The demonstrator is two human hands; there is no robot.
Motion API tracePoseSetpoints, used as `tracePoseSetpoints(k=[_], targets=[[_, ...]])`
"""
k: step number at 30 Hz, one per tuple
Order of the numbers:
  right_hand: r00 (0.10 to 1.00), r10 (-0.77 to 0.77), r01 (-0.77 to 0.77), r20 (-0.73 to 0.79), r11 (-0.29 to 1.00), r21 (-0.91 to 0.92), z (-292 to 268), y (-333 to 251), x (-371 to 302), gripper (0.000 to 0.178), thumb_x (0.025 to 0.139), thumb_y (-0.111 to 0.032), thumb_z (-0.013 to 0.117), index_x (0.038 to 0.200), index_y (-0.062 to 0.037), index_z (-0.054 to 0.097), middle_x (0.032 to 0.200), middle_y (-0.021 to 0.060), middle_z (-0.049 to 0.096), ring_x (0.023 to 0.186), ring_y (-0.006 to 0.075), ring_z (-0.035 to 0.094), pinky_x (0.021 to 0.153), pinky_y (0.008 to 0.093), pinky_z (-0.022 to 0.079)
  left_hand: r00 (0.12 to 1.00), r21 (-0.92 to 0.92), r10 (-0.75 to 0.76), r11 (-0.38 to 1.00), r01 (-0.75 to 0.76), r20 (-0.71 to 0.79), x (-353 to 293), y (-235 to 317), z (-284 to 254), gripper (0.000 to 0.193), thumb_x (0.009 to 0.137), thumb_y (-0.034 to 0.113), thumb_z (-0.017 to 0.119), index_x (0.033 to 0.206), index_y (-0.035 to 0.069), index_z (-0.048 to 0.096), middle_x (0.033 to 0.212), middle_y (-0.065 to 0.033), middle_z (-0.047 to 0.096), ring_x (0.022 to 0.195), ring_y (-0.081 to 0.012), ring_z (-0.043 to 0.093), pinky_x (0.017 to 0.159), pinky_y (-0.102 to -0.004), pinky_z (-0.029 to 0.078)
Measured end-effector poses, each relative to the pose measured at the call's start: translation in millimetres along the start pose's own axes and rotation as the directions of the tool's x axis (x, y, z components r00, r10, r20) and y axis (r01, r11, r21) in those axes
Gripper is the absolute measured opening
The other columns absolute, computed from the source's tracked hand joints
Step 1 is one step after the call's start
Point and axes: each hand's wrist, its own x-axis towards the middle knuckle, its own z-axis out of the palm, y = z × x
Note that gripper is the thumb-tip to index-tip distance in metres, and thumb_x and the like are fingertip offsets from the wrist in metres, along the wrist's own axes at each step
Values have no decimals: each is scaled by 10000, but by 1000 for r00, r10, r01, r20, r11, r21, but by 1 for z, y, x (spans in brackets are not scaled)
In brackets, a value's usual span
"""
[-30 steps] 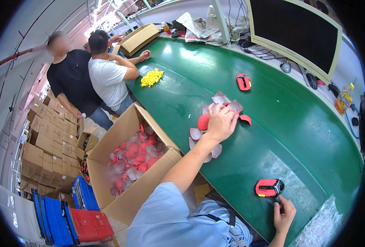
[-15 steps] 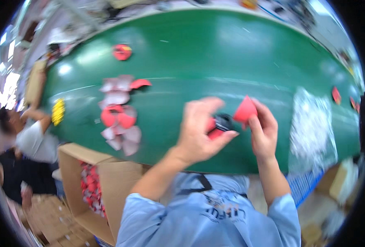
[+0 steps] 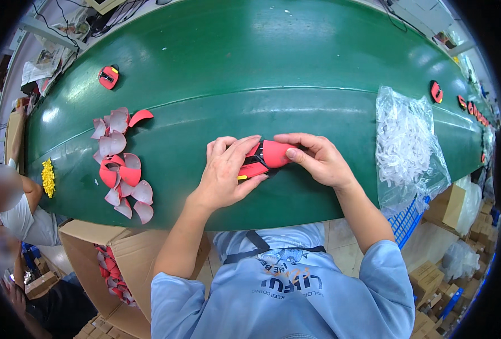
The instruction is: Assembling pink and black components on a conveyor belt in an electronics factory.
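Note:
Over the green table, my left hand is closed round a red-and-black plastic housing with a small yellow piece at its lower edge. My right hand grips a curved red shell between thumb and fingers and presses it against the housing's right side. The two parts touch; whether they are locked together I cannot tell. To the left lies a loose group of similar red shells, several showing pale insides. Fingers hide part of the housing.
A clear bag of translucent plastic pieces lies at the right. Yellow pieces sit at the far left edge. Red-and-black units rest farther back and along the right. A carton of red parts stands below left. People are at the left.
The red shell, held apart in my right hand before, now meets the housing in my left. My hands have come together, and the view has shifted.

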Motion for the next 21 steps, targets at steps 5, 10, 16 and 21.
tracePoseSetpoints(k=[5,10,16,21], targets=[[1000,-3,5,-21,999,54,3,11,2,382,1092,-170,650,1422,23,653,1281,128,750,1171,168,691,1049,347,553,999,33,37,999,-36,-36,-4,1,2,820,750,302,929,1457,68,588,1291,-88,669,1121,-312,568,1042,-459,421],[995,-80,79,56,997,26,6,6,4,330,1116,-177,620,1386,9,661,1278,106,731,1195,164,664,1059,337,526,1000,28,-13,1000,12,17,-8,2,-1,879,754,461,914,1452,44,579,1340,-108,668,1158,-338,569,1059,-481,419],[989,-119,123,-83,991,47,4,2,9,219,1077,-92,511,1162,-12,696,1047,15,694,966,93,622,894,291,512,999,11,-32,999,32,32,-10,-1,-1,930,797,631,841,1456,30,578,1343,-133,671,1203,-352,559,1094,-491,403],[992,-12,31,-127,989,144,-26,3,16,246,1106,-197,546,1210,-50,714,1056,-28,670,1008,71,586,926,268,483,1000,-15,-26,1000,26,16,-6,-6,-2,870,789,520,882,1450,35,591,1308,-134,677,1187,-350,575,1060,-501,397]])
